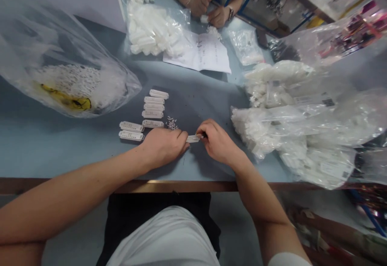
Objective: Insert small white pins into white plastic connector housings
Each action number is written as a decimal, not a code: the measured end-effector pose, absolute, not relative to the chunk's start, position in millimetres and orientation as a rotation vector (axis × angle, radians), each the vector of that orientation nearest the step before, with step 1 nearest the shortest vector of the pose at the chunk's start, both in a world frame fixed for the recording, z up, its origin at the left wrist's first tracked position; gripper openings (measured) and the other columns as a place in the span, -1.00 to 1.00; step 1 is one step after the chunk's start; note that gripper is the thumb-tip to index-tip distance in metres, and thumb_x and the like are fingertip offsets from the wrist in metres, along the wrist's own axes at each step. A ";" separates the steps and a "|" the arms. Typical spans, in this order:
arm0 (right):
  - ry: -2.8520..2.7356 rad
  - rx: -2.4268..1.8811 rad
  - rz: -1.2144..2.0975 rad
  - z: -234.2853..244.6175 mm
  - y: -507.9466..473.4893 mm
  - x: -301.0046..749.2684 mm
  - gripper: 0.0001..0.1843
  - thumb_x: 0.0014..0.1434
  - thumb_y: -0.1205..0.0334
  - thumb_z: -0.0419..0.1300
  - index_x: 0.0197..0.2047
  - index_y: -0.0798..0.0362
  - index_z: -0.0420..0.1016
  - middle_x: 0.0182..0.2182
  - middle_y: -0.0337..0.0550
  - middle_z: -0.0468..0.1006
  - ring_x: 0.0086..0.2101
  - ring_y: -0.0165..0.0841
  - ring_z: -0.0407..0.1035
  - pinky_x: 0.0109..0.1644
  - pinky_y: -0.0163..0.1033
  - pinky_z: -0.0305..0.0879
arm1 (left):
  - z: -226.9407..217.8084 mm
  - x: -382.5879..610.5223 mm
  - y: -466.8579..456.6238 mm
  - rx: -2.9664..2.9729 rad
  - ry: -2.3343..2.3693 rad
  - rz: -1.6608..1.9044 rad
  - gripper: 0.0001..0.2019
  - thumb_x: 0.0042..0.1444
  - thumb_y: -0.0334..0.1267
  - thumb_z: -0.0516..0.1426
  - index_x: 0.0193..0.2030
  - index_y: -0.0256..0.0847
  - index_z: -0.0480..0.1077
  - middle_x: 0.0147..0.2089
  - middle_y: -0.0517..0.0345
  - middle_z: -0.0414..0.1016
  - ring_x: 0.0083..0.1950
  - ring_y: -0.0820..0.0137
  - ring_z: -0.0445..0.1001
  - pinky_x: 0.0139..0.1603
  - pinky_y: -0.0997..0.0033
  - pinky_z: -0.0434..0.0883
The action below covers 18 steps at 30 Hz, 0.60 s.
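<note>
My left hand (163, 147) and my right hand (217, 143) meet over the blue-grey table top (60, 145). Between their fingertips is a white perforated plastic strip (192, 139), and my right fingers pinch a tiny white piece at its end. A small heap of tiny white plastic pieces (172, 123) lies just beyond my left hand. Several matching perforated strips (152, 110) lie in loose rows to the left of that heap. The strip's far end is partly hidden by my right fingers.
A large clear bag of white pieces (72, 72) lies at left, and stuffed bags (290, 124) fill the right side. A co-worker's hands (210, 11) work at the far side, near a bagged white pile (151, 30) and a paper sheet (199, 52). The table's wooden front edge (181, 186) runs below my forearms.
</note>
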State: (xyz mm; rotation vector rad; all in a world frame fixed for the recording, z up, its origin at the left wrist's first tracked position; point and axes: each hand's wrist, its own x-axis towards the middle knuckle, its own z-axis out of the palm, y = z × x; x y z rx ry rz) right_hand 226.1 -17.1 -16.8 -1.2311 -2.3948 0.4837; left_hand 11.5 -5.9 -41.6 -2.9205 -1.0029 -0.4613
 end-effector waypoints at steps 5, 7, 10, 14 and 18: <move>-2.586 -1.186 0.253 -28.3 -23.9 228.7 -0.77 0.21 0.52 -0.05 -0.19 0.07 0.34 -0.27 0.00 0.44 -0.24 -0.22 0.29 -0.16 -0.12 0.33 | -42.5 12.0 -6.3 -2.898 -0.987 -0.490 -0.72 0.30 -0.15 0.02 -0.40 -0.21 0.35 -0.53 0.14 0.41 -0.55 0.26 0.43 -0.61 0.32 0.13; -2.609 -1.177 0.219 -30.3 -23.3 228.8 -0.79 0.25 0.50 -0.04 -0.20 0.07 0.35 -0.28 -0.01 0.45 -0.26 -0.22 0.29 -0.16 -0.13 0.32 | -43.4 12.2 -6.4 -2.893 -0.989 -0.504 -0.72 0.30 -0.14 0.02 -0.40 -0.21 0.34 -0.53 0.15 0.41 -0.56 0.26 0.42 -0.60 0.32 0.14; -2.620 -1.166 0.189 -30.9 -22.3 227.5 -0.80 0.28 0.47 -0.04 -0.20 0.08 0.37 -0.30 -0.02 0.46 -0.27 -0.23 0.29 -0.17 -0.14 0.32 | -44.4 12.4 -6.5 -2.905 -0.974 -0.518 -0.73 0.29 -0.15 0.04 -0.41 -0.20 0.32 -0.54 0.16 0.39 -0.56 0.28 0.42 -0.60 0.32 0.14; -2.646 -1.162 0.138 -30.2 -22.2 224.9 -0.78 0.31 0.46 -0.06 -0.21 0.11 0.39 -0.32 -0.01 0.45 -0.28 -0.23 0.27 -0.18 -0.15 0.30 | -44.6 12.2 -6.9 -2.914 -0.971 -0.518 -0.72 0.29 -0.15 0.03 -0.42 -0.20 0.32 -0.55 0.17 0.37 -0.56 0.30 0.40 -0.60 0.34 0.11; -2.693 -1.144 0.107 -27.5 -23.5 223.2 -0.73 0.31 0.47 -0.09 -0.22 0.13 0.42 -0.33 0.00 0.45 -0.30 -0.22 0.25 -0.19 -0.14 0.28 | -44.5 11.9 -7.4 -2.927 -0.973 -0.503 -0.71 0.30 -0.15 0.03 -0.42 -0.21 0.33 -0.54 0.14 0.38 -0.56 0.30 0.39 -0.59 0.35 0.12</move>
